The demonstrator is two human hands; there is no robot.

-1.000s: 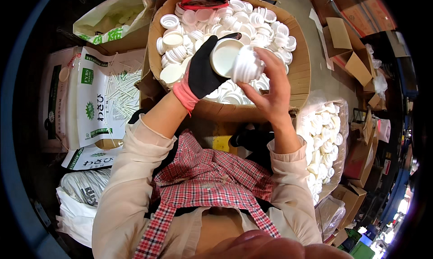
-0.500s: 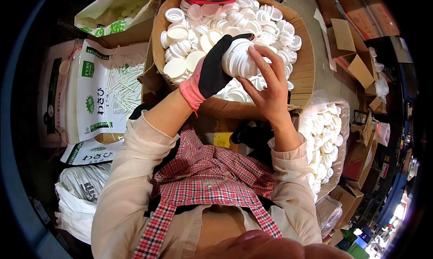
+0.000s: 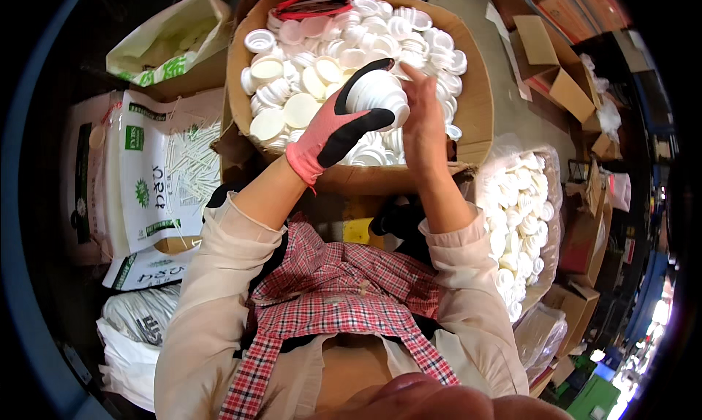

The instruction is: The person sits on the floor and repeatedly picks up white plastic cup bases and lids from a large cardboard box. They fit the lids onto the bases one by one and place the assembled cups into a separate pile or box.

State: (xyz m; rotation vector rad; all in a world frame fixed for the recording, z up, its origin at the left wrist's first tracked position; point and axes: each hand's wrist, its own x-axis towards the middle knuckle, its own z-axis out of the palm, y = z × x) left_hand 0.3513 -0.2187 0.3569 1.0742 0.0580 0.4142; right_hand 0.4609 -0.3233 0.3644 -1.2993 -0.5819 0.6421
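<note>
My left hand (image 3: 333,131), in a pink and black glove, is wrapped round a stack of white plastic lids (image 3: 377,94). The stack is tilted, its stepped round edges showing between thumb and fingers. Just right of it is my bare right hand (image 3: 424,124), seen edge-on with fingers stretched upward and slightly blurred; I cannot tell whether a fingertip touches the stack. Beneath both hands stands a large cardboard box (image 3: 475,91) full of loose white lids (image 3: 300,111), with a red-rimmed dark object (image 3: 314,4) lying on them at the far side.
At the right, a plastic-lined box (image 3: 552,200) holds more white pieces. To the left, thin white sticks (image 3: 194,156) lie on a printed white bag (image 3: 142,178). An open bag (image 3: 175,36) stands at far left; opened cartons (image 3: 537,43) stand at far right.
My left hand has turned, bringing its thumb to the near side of the stack. My right fingers have come off the stack's near side and straightened. The view has shifted slightly.
</note>
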